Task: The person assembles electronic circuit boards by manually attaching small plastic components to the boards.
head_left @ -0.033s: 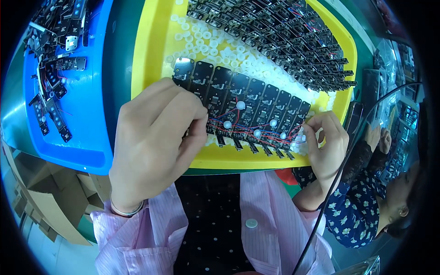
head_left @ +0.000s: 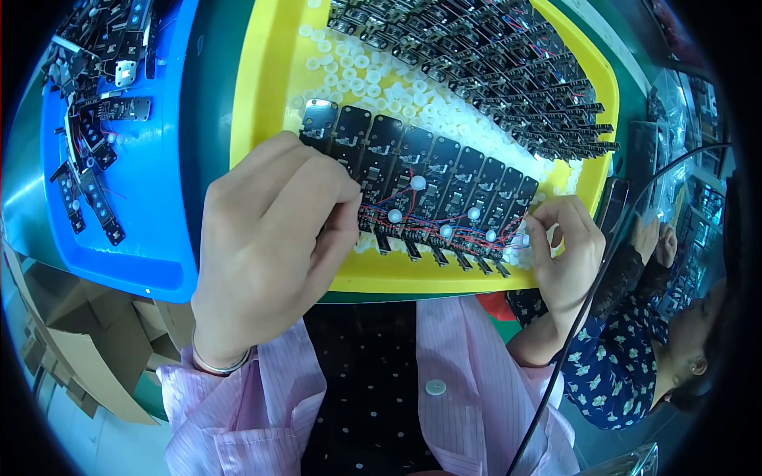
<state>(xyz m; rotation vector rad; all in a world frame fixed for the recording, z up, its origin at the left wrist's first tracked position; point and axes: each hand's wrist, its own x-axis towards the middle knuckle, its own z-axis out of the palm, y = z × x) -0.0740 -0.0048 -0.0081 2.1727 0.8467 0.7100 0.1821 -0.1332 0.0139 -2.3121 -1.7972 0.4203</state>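
Row of black circuit boards [head_left: 421, 178] laid side by side across the middle of the frame, on the yellow tray [head_left: 262, 87]. Left hand [head_left: 266, 246] down on the left end of that row, fingers curled over and thumb tucked against the board edges, pressing or pinching there; whether anything small sits inside that grip cannot be told, hidden by the knuckles. Right hand [head_left: 567, 254] at the right end of the row, lower right of the tray, thumb and forefinger nearly closed on what looks like a small white ring [head_left: 520, 239], held right at the last board.

Progress so far, judging by the layout: about 5 boards in the row already carrying a white ring [head_left: 418, 182], scattered along the middle and right. Boards at the left end bare, so more rings to place there. Plenty of stock left: loose white rings [head_left: 373, 75] heaped in the upper middle of the tray, and a big tangle of wired boards [head_left: 492, 71] filling the upper right. Blue tray [head_left: 159, 198] at the left of the frame, a few more boards along its upper left edge. Another person [head_left: 635, 357] seated at the lower right, in a dark flowered top.
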